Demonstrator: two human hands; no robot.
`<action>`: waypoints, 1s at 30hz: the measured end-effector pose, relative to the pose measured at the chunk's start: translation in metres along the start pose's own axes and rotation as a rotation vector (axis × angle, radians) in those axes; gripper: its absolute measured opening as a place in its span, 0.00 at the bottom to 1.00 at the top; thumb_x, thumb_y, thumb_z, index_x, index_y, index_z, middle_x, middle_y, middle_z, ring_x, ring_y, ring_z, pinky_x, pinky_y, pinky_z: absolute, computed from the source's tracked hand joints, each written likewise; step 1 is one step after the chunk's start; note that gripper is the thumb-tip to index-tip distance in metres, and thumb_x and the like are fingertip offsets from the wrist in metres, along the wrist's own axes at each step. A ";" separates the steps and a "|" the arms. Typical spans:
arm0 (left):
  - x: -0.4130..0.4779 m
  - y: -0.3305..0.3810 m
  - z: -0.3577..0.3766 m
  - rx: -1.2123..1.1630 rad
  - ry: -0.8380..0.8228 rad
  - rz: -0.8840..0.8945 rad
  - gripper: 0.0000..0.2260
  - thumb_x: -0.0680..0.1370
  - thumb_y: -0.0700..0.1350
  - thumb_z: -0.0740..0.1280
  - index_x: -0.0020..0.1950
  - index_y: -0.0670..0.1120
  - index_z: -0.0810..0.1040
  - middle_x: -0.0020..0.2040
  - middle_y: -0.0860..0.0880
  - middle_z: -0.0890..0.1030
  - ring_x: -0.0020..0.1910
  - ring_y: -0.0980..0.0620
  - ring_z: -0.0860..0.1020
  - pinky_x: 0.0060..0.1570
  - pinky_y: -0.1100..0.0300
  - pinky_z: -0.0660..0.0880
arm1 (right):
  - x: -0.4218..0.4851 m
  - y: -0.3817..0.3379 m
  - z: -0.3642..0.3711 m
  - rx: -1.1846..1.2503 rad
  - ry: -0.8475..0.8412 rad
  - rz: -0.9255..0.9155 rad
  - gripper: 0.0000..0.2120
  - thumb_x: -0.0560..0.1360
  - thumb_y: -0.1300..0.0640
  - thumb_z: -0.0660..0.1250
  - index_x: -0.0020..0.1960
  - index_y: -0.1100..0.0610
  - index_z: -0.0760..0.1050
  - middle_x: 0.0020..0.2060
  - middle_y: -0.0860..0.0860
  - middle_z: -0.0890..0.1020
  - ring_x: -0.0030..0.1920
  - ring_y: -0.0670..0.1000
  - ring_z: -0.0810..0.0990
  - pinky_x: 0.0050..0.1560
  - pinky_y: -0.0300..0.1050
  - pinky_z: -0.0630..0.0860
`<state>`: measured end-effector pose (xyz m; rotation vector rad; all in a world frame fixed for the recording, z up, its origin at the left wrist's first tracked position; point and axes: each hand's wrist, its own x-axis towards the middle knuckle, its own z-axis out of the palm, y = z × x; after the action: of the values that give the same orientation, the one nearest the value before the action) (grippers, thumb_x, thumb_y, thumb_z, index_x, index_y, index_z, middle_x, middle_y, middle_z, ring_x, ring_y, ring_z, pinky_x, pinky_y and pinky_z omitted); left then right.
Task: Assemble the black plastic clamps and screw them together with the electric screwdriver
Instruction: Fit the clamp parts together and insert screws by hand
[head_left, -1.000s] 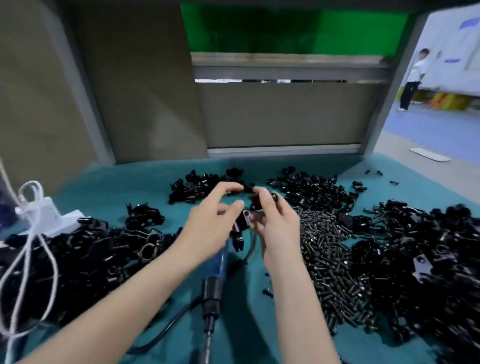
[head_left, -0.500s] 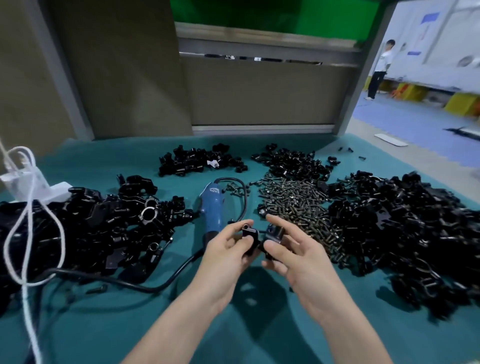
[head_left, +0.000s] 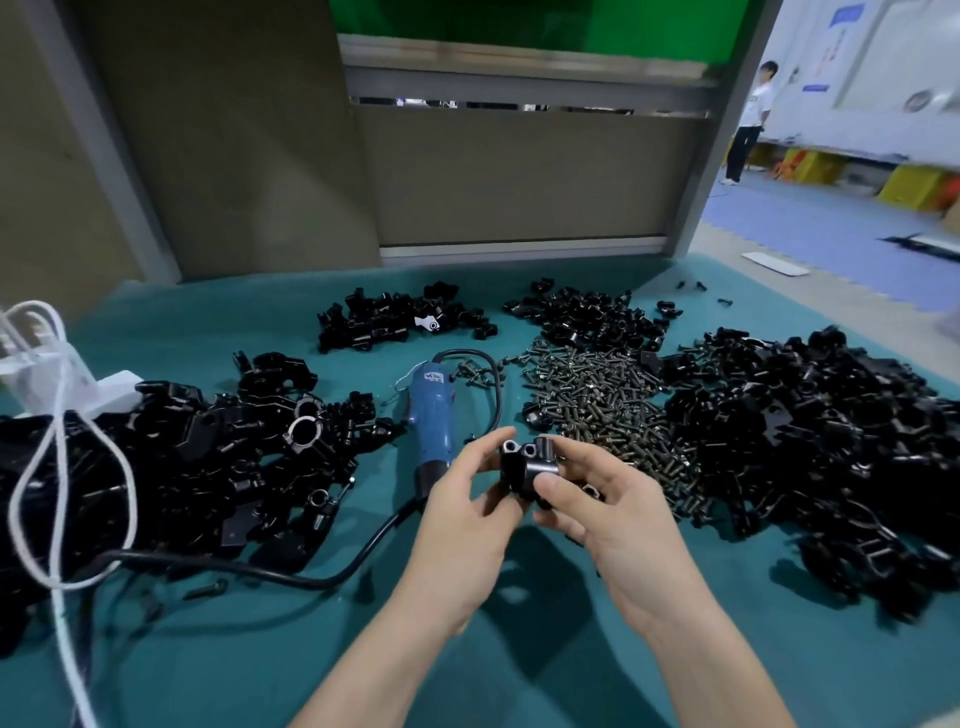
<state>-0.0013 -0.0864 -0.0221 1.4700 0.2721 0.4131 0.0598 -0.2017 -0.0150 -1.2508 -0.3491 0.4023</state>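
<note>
- The teal table cover (head_left: 218, 654), matte and faintly fuzzy, runs from grey-brown panels (head_left: 519, 176) at its far edge to you. Its widest bare stretch lies near, around your forearms.
- The right heap (head_left: 831, 447) of glossy, angular black plastic parts crowds the cover's slanted right edge.
- The left heap (head_left: 197, 467), similar parts, some with round bores, lies partly under a looped white cable (head_left: 31, 467).
- The screw pile (head_left: 602, 410), dull metal, sits beside the right heap, just beyond your right hand.
- The far-left heap (head_left: 395, 317) and far-right heap (head_left: 587, 317) lie well apart from your hands.
- The electric screwdriver (head_left: 428, 421), a smooth blue barrel, lies on the cloth. Its near end is hidden behind your left hand, and its black cord (head_left: 270, 571) curves along the left heap.
- Your left hand (head_left: 467, 525) and right hand (head_left: 618, 519) meet at centre, fingers curled, both pinching one piece.
- The black clamp (head_left: 527, 465), blocky with round tube ends on top, is held between your thumbs and fingertips.
</note>
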 end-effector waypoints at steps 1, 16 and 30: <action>0.000 0.000 0.000 0.016 -0.001 0.017 0.23 0.76 0.29 0.65 0.60 0.56 0.76 0.59 0.50 0.80 0.53 0.50 0.82 0.59 0.53 0.77 | 0.000 -0.001 0.001 -0.022 -0.006 -0.002 0.15 0.71 0.69 0.70 0.48 0.51 0.85 0.38 0.51 0.83 0.39 0.48 0.82 0.37 0.39 0.79; -0.015 -0.011 0.010 0.342 0.095 0.181 0.28 0.68 0.38 0.76 0.59 0.64 0.76 0.49 0.58 0.81 0.48 0.56 0.81 0.53 0.59 0.78 | -0.003 -0.009 -0.026 -0.019 -0.203 0.122 0.13 0.69 0.59 0.68 0.53 0.56 0.84 0.51 0.58 0.85 0.49 0.54 0.84 0.41 0.42 0.80; -0.017 -0.026 0.015 0.542 0.074 0.374 0.22 0.67 0.42 0.78 0.57 0.59 0.79 0.50 0.64 0.81 0.52 0.62 0.78 0.54 0.70 0.72 | -0.005 0.009 -0.040 -0.011 -0.070 0.151 0.12 0.67 0.60 0.71 0.50 0.57 0.85 0.50 0.58 0.85 0.48 0.53 0.84 0.43 0.41 0.80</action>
<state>-0.0074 -0.1080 -0.0474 2.0512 0.1720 0.7349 0.0730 -0.2352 -0.0348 -1.2803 -0.3177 0.5753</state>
